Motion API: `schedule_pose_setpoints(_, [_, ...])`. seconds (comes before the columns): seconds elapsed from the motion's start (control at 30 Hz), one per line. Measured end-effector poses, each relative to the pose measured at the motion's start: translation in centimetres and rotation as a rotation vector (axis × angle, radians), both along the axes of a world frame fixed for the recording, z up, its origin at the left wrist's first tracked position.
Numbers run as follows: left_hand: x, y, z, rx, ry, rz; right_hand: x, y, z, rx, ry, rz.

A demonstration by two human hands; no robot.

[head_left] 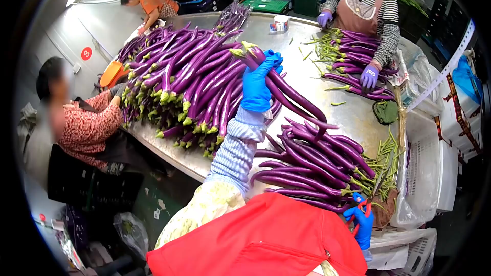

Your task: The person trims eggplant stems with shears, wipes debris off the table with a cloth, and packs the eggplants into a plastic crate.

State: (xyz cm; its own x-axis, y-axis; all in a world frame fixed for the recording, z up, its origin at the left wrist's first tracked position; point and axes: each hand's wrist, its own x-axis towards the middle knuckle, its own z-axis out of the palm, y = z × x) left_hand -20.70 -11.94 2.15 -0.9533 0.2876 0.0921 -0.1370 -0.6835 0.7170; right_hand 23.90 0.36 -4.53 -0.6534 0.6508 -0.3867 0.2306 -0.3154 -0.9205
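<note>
My left hand (258,84), in a blue glove, is closed round a few long purple eggplants (294,99), held up over the metal table with their green stem ends toward the upper left. Just beyond it lies a big heap of eggplants (194,71). At the lower right, my right hand (364,225), also blue-gloved, is closed on scissors (357,218) with red handles. Beside it is a smaller pile of eggplants (317,161), stems pointing right. Cut green stem pieces (388,161) are heaped next to that pile.
Across the metal table (302,79), a person in purple gloves (369,75) handles another eggplant row. Two more people are at the left, by the big heap. White crates (424,168) line the right edge. A small tub (280,23) stands at the back.
</note>
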Motion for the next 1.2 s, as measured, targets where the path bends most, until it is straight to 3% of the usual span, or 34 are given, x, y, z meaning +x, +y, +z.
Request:
schedule_pose_setpoints(0.13, [-2.9,-1.6,-0.7,0.113,-0.095,0.041,-1.0,-0.1,0.1,-0.007,-0.030,0.019])
schedule_pose_setpoints(0.17, [-4.9,-2.0,-1.1,0.135,0.023,0.091,-1.1,0.1,-0.2,-0.014,-0.020,0.021])
schedule_pose_setpoints(0.3, [-14.9,-7.1,3.7,0.270,0.180,0.457,-0.7,0.4,-0.8,-0.024,-0.014,0.034])
schedule_pose_setpoints(0.43, [-18.3,-13.6,10.3,0.208,-0.132,1.170,-0.4,0.2,-0.9,-0.012,-0.002,0.033])
schedule_pose_setpoints(0.47, [-19.9,-15.4,10.1,0.174,-0.203,1.217,-0.3,0.1,-1.1,-0.015,0.012,0.030])
schedule_pose_setpoints(0.57, [-31.5,-23.1,4.6,-0.092,-0.352,0.904,-0.1,0.3,-1.7,-0.007,0.006,0.040])
schedule_pose_setpoints(0.7, [-20.4,-21.7,8.0,-0.125,-0.500,0.715,-0.3,0.3,-1.5,-0.019,0.001,0.053])
schedule_pose_setpoints(0.8, [-26.0,-26.9,3.8,-0.822,-0.209,0.637,-0.2,0.2,-1.0,-0.021,0.018,0.056])
schedule_pose_setpoints(0.87, [-18.2,-25.4,7.1,-1.712,0.129,0.570,0.1,0.2,-1.4,-0.010,0.052,0.051])
schedule_pose_setpoints(0.9, [-14.2,-24.1,7.4,-1.562,0.243,0.794,0.2,0.2,-1.6,-0.007,0.067,0.048])
schedule_pose_setpoints(1.0, [-9.1,-21.8,5.1,-0.990,0.217,0.824,0.3,0.3,-1.6,0.019,0.069,0.058])
schedule_pose_setpoints(1.07, [-7.1,-20.8,4.3,0.495,-0.185,0.163,0.4,0.2,-1.6,0.014,0.064,0.052])
schedule_pose_setpoints(1.1, [-5.9,-19.8,0.9,0.463,0.154,-0.145,0.4,0.1,-1.6,0.011,0.060,0.047])
schedule_pose_setpoints(1.13, [-1.4,-15.6,1.4,0.176,0.177,0.081,0.4,0.2,-1.6,0.013,0.057,0.040])
schedule_pose_setpoints(1.17, [2.7,-12.4,0.9,0.055,0.182,0.042,0.4,0.1,-1.6,0.022,0.071,0.043])
schedule_pose_setpoints(1.2, [4.3,-10.7,-1.0,0.076,0.013,-0.163,0.3,0.1,-1.6,0.032,0.084,0.043])
